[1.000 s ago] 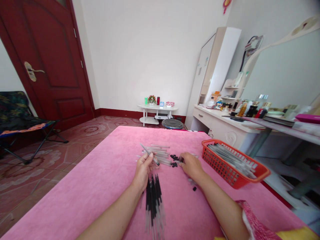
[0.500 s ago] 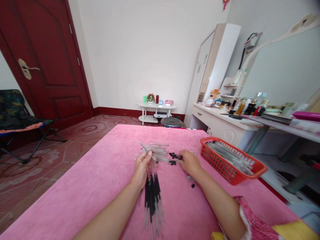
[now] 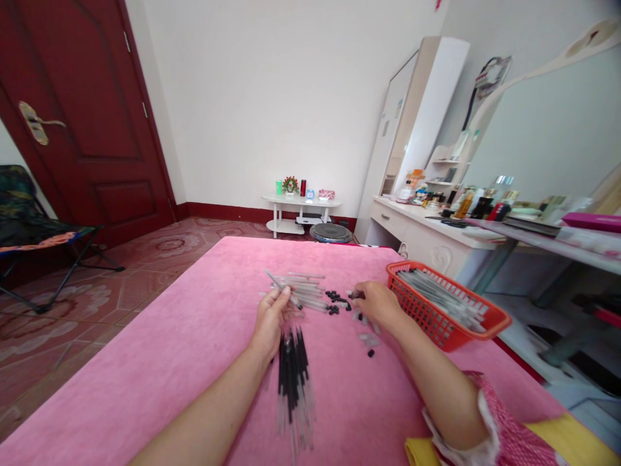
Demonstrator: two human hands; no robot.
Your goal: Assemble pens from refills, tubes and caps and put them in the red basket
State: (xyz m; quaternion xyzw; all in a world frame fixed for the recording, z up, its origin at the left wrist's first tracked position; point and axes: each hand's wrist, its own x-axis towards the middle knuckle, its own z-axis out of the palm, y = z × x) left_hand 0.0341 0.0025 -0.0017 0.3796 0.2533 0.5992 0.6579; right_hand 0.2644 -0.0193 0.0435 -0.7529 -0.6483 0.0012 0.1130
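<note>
My left hand point(image 3: 272, 318) is closed on a pen barrel point(image 3: 281, 287), a slim pale tube with a dark lower end, held slantwise. Under that wrist lies a bundle of pen refills point(image 3: 294, 375), black at the far end and clear at the near end. Pale pen barrels point(image 3: 308, 290) rest side by side just beyond the hand. To their right are several small black end pieces point(image 3: 334, 296). My right hand point(image 3: 378, 303) is pinched beside them, by some clear pen caps point(image 3: 369, 340); a small dark-and-pale piece shows at its fingertips, too blurred to name.
An orange-red basket point(image 3: 422, 317) filled with pale tubes stands on the right of the pink-covered table point(image 3: 160, 362). One black piece point(image 3: 370, 353) lies apart near my right forearm. A yellow cloth point(image 3: 572, 440) is at the near right; a dressing table point(image 3: 427, 226) stands beyond.
My right hand has shifted right, away from the black pieces, uncovering some of them and the clear caps. My left hand keeps its hold on the pen barrel. The view has tilted slightly.
</note>
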